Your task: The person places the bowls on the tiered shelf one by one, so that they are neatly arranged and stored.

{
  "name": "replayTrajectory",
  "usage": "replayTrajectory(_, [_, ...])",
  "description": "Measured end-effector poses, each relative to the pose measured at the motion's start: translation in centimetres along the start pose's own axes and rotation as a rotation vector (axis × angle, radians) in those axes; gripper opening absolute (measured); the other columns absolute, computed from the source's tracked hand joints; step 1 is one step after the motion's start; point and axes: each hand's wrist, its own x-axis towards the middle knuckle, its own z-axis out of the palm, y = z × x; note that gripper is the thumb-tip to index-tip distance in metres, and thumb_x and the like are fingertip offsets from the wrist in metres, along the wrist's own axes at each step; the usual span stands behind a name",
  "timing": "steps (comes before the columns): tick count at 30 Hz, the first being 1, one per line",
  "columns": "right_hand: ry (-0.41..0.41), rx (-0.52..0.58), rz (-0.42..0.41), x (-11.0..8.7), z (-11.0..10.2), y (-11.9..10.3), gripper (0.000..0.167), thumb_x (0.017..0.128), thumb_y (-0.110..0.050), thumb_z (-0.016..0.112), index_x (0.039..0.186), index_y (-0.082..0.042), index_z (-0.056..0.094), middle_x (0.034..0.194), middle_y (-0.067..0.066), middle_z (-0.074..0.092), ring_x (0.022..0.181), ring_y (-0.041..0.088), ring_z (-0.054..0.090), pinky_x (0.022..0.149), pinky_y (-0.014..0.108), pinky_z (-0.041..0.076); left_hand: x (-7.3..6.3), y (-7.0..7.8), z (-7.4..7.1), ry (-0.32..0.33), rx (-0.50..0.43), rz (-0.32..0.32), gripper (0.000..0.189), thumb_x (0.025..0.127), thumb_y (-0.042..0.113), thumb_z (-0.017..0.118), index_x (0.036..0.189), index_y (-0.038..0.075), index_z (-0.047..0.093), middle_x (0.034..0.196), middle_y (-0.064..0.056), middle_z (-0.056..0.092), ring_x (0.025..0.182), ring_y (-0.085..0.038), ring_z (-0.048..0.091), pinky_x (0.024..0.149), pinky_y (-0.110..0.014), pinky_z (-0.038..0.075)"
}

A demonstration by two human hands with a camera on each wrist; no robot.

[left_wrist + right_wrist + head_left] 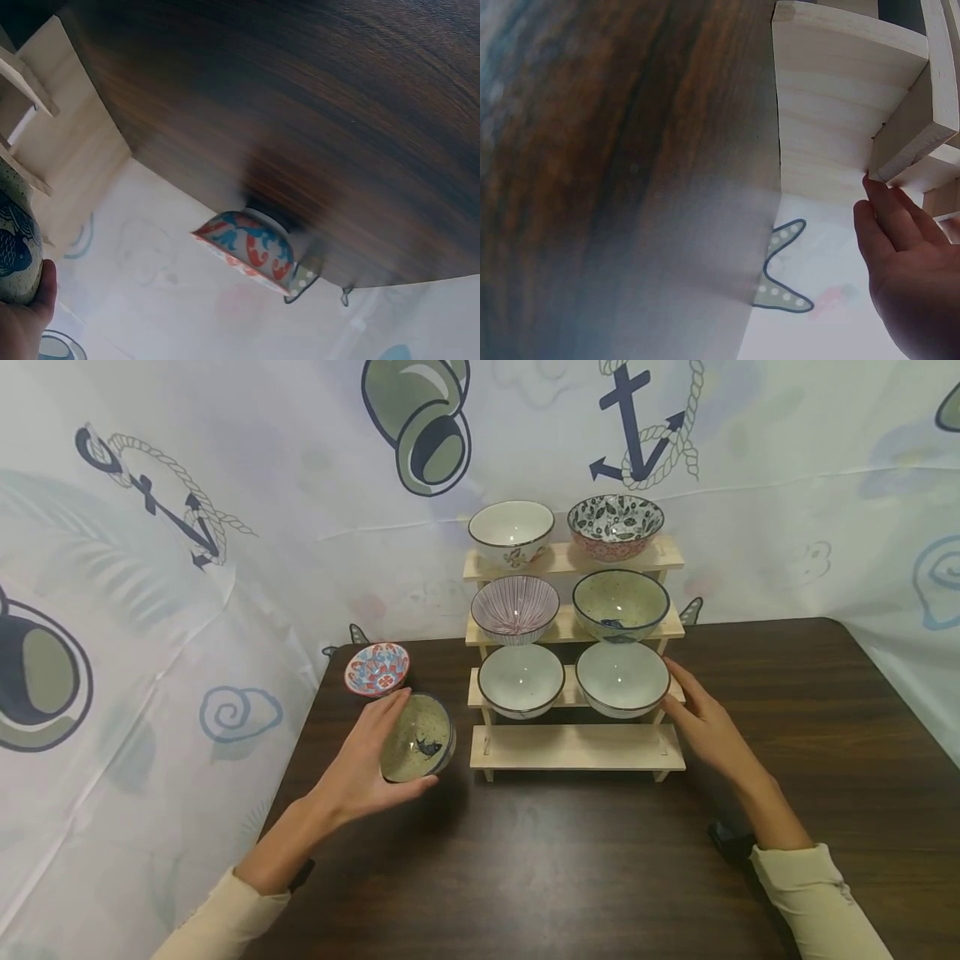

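My left hand (pixel 363 760) grips a green speckled bowl (pixel 416 739) with a dark blue fish inside, fingers on its far side and thumb on its near side. The bowl is tilted, its opening facing right; the left wrist view shows a blue fish on its outer wall (pixel 15 247). My right hand (pixel 701 722) is at the right side of a plain white bowl (pixel 622 677) on a wooden tiered stand (pixel 577 747). In the right wrist view its fingers extend straight, close by the end of a shelf (pixel 911 131).
A small red-and-blue patterned bowl (pixel 377 669) stands at the table's back left. Beside the white bowl is another white bowl (pixel 521 681); a striped bowl (pixel 515 608), a green bowl (pixel 621 602), a floral-based white bowl (pixel 512 531) and a black-leaf bowl (pixel 615 527) stand higher.
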Motion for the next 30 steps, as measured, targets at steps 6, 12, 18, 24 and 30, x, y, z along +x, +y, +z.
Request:
replayTrajectory(6, [-0.001, -0.001, 0.003, 0.1, 0.0, -0.1, 0.065, 0.110, -0.037, 0.047, 0.167, -0.032, 0.016, 0.170, 0.019, 0.026, 0.143, 0.054, 0.043, 0.106, 0.073, 0.041, -0.2, 0.8, 0.2, -0.027, -0.017, 0.032, 0.115, 0.070, 0.049, 0.089, 0.164, 0.021, 0.028, 0.165, -0.006, 0.037, 0.149, -0.026, 0.037, 0.111, -0.060, 0.043])
replayTrajectory(12, [-0.004, 0.005, 0.002, 0.1, 0.0, -0.2, 0.066, 0.110, -0.035, 0.048, 0.167, -0.029, 0.016, 0.169, 0.021, 0.027, 0.142, 0.053, 0.045, 0.105, 0.072, 0.043, -0.4, 1.2, 0.2, -0.027, 0.014, 0.073, 0.114, 0.070, 0.053, 0.088, 0.163, 0.021, 0.031, 0.166, -0.004, 0.036, 0.150, -0.026, 0.037, 0.113, -0.058, 0.042])
replayTrajectory(18, [0.004, 0.000, -0.007, 0.1, 0.0, 0.1, 0.066, 0.110, -0.032, 0.050, 0.167, -0.028, 0.017, 0.169, 0.021, 0.028, 0.142, 0.054, 0.044, 0.105, 0.073, 0.042, -0.4, 1.5, 0.1, -0.016, 0.108, 0.203, 0.112, 0.071, 0.065, 0.081, 0.159, 0.012, 0.037, 0.166, -0.006, 0.036, 0.148, -0.026, 0.039, 0.109, -0.053, 0.050])
replayTrajectory(24, [0.009, -0.003, -0.002, 0.0, 0.0, 0.0, 0.065, 0.110, -0.035, 0.049, 0.167, -0.032, 0.017, 0.169, 0.020, 0.027, 0.144, 0.054, 0.042, 0.107, 0.073, 0.041, -0.3, 1.8, 0.3, 0.004, 0.152, 0.325, 0.118, 0.065, 0.066, 0.084, 0.157, 0.008, 0.040, 0.163, -0.012, 0.040, 0.145, -0.030, 0.042, 0.106, -0.054, 0.052])
replayTrajectory(30, [0.008, 0.002, -0.005, 0.0, 0.1, 0.0, 0.065, 0.110, -0.037, 0.048, 0.167, -0.032, 0.017, 0.169, 0.020, 0.028, 0.142, 0.054, 0.044, 0.105, 0.073, 0.042, -0.2, 2.2, 0.4, 0.043, 0.137, 0.368, 0.119, 0.062, 0.063, 0.086, 0.157, 0.006, 0.041, 0.162, -0.013, 0.042, 0.144, -0.031, 0.044, 0.105, -0.054, 0.051])
